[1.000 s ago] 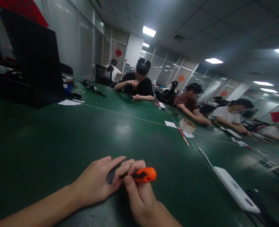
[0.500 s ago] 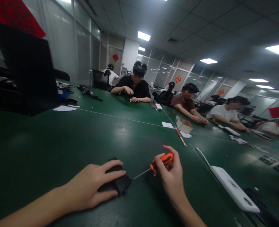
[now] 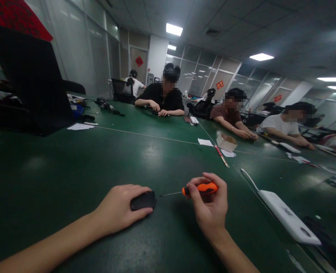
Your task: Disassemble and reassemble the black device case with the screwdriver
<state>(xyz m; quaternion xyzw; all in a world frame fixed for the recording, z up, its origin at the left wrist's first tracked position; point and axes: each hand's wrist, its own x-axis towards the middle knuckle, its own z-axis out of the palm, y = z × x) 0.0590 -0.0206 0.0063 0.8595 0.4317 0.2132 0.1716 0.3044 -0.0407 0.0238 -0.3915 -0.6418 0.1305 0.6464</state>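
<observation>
My left hand [image 3: 119, 208] lies on the green table [image 3: 71, 167] with its fingers curled round a small black device [image 3: 144, 200], which rests on the surface. My right hand [image 3: 210, 206] grips the orange and black handle of a screwdriver [image 3: 197, 189]. The screwdriver's thin metal shaft points left, and its tip stops a short way from the black device without touching it.
A white power bank with a cable [image 3: 287, 218] lies to the right. A small cardboard box [image 3: 226, 142], paper slips and a red pen [image 3: 221, 156] sit further back. A black case [image 3: 33, 83] stands at the left. Several people work along the table's far side.
A second ago both hands were together around the screwdriver and device. They have separated: the device sits on the table under my left hand, and my right hand holds the screwdriver level, its tip pulled back.
</observation>
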